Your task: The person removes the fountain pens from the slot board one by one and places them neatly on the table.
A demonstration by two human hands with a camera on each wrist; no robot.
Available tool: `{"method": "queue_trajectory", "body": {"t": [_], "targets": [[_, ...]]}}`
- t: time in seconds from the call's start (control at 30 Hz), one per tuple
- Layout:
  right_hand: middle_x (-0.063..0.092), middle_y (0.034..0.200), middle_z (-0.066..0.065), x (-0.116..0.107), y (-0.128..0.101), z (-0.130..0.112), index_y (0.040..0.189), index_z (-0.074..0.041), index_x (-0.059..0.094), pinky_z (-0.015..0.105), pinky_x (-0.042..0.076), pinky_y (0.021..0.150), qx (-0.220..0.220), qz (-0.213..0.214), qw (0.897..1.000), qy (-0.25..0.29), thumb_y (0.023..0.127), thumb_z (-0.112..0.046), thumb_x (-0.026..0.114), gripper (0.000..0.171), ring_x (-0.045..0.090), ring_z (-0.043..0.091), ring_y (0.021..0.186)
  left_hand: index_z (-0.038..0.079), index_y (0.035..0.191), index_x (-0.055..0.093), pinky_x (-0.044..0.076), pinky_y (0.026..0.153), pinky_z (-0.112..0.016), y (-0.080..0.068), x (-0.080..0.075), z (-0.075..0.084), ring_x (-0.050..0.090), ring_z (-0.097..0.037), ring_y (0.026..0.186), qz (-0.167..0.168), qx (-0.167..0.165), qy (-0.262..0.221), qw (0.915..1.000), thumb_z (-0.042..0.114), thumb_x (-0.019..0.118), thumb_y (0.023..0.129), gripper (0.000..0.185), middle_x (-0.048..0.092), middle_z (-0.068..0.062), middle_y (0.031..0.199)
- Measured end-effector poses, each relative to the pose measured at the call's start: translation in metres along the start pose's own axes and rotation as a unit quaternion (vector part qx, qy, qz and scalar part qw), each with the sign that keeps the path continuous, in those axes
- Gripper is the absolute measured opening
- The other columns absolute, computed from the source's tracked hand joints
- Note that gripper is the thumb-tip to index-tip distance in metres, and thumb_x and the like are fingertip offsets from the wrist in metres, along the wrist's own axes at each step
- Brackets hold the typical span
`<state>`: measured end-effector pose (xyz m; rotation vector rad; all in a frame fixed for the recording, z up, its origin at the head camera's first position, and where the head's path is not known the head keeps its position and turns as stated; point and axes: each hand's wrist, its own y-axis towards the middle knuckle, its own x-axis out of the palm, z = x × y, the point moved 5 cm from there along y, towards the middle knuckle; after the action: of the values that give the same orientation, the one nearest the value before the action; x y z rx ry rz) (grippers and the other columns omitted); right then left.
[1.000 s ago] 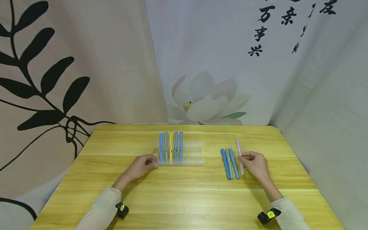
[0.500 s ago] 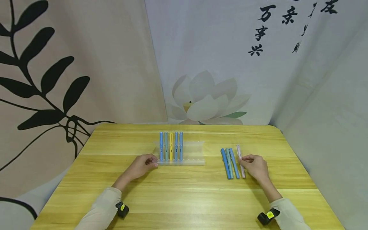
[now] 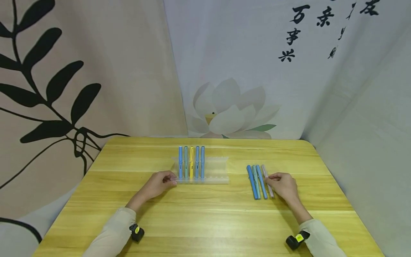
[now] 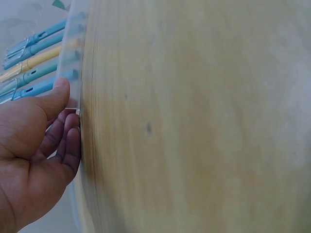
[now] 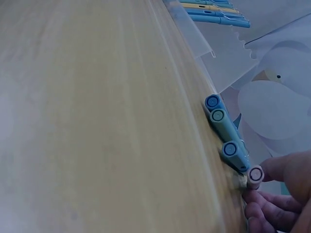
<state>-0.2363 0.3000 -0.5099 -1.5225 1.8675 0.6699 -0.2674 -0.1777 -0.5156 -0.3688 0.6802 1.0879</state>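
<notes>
Under right hand (image 3: 284, 185), slim, seemingly pale-pink capped pen (image 3: 267, 181).

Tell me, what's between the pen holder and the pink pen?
In the head view, bare table, then three pens, two blue and one green, lie between the pen holder and the pink pen.

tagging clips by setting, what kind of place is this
Probably a staged indoor recording corner, not a lived-in room: a bare wooden table hemmed in by printed cloth backdrops, with only pens in a clear tray and loose pens.
</notes>
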Motion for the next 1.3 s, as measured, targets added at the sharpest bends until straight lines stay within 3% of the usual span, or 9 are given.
{"method": "queue_trajectory", "body": {"t": [0.33, 0.67, 1.3], "targets": [[0.071, 0.080, 0.003, 0.001, 0.000, -0.001, 0.095, -0.006, 0.072, 0.032, 0.047, 0.060, 0.000, -0.002, 1.000, -0.009, 0.084, -0.037, 0.072, 0.033, 0.063, 0.015, 0.068, 0.012, 0.102, 0.066, 0.050, 0.070, -0.026, -0.001, 0.000, 0.002, 0.057, -0.012, 0.079, 0.002, 0.015, 0.006, 0.9999, 0.023, 0.065, 0.092, 0.015, 0.063, 0.004, 0.089], [0.071, 0.086, 0.006, -0.007, -0.003, -0.008, 0.099, -0.007, 0.072, 0.032, 0.048, 0.062, -0.008, 0.003, 1.000, 0.000, 0.086, -0.037, 0.070, 0.034, 0.064, 0.018, 0.075, 0.012, 0.102, 0.066, 0.050, 0.069, -0.026, 0.000, -0.001, 0.003, 0.057, -0.012, 0.079, 0.004, 0.009, 0.010, 0.9999, 0.022, 0.065, 0.092, 0.015, 0.063, 0.004, 0.088], [0.071, 0.101, 0.006, -0.001, -0.009, -0.064, 0.113, -0.011, 0.069, 0.038, 0.054, 0.076, -0.087, -0.010, 0.993, 0.080, 0.089, -0.040, 0.067, 0.039, 0.064, 0.024, 0.094, 0.012, 0.103, 0.066, 0.049, 0.069, -0.026, 0.000, 0.000, 0.000, 0.057, -0.012, 0.079, 0.005, 0.006, 0.010, 0.9999, 0.024, 0.065, 0.092, 0.017, 0.063, 0.004, 0.088]]}}
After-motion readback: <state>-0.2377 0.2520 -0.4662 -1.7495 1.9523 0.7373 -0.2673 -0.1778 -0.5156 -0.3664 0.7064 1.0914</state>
